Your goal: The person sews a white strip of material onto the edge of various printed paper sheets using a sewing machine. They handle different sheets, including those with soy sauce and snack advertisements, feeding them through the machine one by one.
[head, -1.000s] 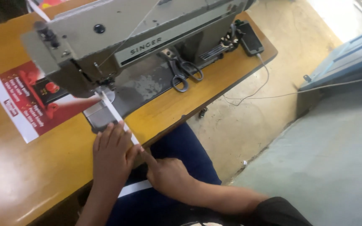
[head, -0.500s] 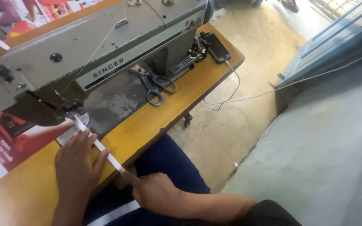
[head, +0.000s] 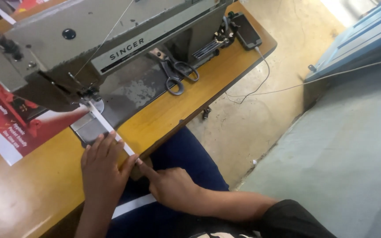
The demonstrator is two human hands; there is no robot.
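Hands (head: 104,169) shifted right, strip (head: 106,125) diagonal toward needle

The grey-green metal sewing machine head (head: 111,39) overhangs the needle area, closing it from above and behind; the left hand (head: 104,169) lies flat on the narrow white fabric strip (head: 109,128), blocking the near approach; the red-and-white printed sheet (head: 9,119) lies flat to the left, no barrier; dark metal scissors (head: 177,77) sit to the right on the bed; bare yellow-brown wooden tabletop (head: 208,83) beyond them stays open; the right hand (head: 173,189) fills the gap at the table edge.
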